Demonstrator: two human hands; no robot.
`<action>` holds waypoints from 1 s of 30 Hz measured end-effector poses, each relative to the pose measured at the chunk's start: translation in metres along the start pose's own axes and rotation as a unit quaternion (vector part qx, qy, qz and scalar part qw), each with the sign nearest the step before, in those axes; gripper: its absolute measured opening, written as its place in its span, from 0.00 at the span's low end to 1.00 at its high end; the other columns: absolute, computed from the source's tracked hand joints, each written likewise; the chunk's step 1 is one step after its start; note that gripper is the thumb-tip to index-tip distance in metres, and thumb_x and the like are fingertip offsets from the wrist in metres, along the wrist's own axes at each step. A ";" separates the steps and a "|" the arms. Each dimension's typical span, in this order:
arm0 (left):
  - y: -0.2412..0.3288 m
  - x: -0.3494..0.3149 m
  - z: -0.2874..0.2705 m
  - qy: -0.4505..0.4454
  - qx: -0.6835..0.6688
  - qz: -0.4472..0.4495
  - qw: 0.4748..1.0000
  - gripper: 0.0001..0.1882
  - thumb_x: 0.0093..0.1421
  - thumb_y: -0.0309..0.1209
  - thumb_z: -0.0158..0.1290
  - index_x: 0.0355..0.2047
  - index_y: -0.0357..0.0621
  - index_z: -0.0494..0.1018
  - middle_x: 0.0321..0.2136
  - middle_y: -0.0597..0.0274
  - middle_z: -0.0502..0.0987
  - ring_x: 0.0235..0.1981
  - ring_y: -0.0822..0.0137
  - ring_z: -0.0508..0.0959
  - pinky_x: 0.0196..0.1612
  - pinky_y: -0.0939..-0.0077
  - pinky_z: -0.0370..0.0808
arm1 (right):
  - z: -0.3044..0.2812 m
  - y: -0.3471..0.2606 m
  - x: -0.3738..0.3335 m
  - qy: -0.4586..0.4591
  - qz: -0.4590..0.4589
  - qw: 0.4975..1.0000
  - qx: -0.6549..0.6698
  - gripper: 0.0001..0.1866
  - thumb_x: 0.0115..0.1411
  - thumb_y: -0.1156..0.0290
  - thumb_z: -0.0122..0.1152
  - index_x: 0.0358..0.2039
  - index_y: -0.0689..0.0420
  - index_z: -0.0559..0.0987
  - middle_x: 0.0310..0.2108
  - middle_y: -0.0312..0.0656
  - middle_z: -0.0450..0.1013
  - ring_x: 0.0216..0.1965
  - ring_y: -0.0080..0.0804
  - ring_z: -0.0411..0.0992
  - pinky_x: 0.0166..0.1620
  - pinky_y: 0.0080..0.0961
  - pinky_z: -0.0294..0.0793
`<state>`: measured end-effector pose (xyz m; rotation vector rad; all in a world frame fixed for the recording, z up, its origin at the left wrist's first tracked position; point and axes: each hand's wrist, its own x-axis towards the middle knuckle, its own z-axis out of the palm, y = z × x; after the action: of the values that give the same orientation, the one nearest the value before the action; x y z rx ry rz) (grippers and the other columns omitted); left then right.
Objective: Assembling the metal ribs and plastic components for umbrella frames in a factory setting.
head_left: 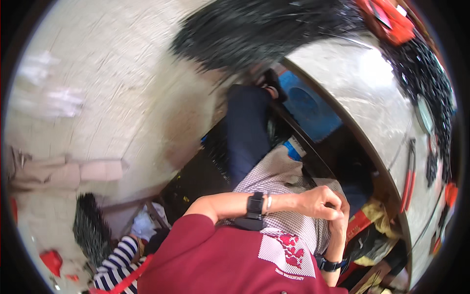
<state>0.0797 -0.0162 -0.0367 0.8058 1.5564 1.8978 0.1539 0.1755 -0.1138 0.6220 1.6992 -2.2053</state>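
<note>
My left hand [320, 202] and my right hand [339, 219] are together over my lap, close to the table's curved edge. The fingers of the left hand are curled tight, touching the right. Those of the right hand are bent and partly hidden behind the left. Whatever lies between them is too small or covered to make out. Below them a checked cloth [280, 171] covers my lap. A pale, see-through sheet [323, 183] shows just behind the left hand.
A grey table [362, 81] curves along the right, bearing red-handled pliers [407, 188], a round pale-green thing [425, 115] and black strands [431, 73]. A large black strand bundle [254, 32] is at the top. Crumpled bags [377, 223] lie under the table. A person's striped sleeve [117, 262] shows lower left.
</note>
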 end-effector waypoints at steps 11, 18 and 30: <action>-0.005 -0.004 0.000 0.042 -0.038 0.021 0.998 0.19 0.53 0.42 0.55 0.19 0.36 0.74 0.16 0.60 0.73 0.19 0.70 0.74 0.25 0.73 0.69 | 0.003 -0.002 -0.002 -0.033 0.004 0.998 -0.049 0.17 0.63 0.65 0.56 0.48 0.63 0.73 0.44 0.40 0.73 0.45 0.29 0.73 0.49 0.26 0.75; -0.012 -0.004 -0.001 0.054 -0.038 0.044 0.997 0.20 0.53 0.43 0.54 0.18 0.36 0.74 0.15 0.60 0.74 0.20 0.69 0.75 0.25 0.73 0.69 | 0.015 -0.007 0.005 -0.036 0.022 0.995 -0.089 0.18 0.62 0.65 0.57 0.48 0.64 0.74 0.43 0.40 0.74 0.44 0.29 0.74 0.48 0.26 0.75; -0.011 -0.003 -0.003 0.048 -0.034 0.019 0.998 0.21 0.54 0.44 0.55 0.21 0.34 0.77 0.19 0.57 0.79 0.23 0.67 0.79 0.29 0.72 0.72 | -0.011 -0.005 -0.004 -0.053 0.040 0.991 -0.112 0.19 0.60 0.66 0.58 0.47 0.64 0.74 0.41 0.40 0.75 0.42 0.28 0.75 0.46 0.25 0.75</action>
<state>0.0798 -0.0183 -0.0482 0.7297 1.5324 2.0326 0.1570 0.1876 -0.1094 0.4976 1.8011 -1.9213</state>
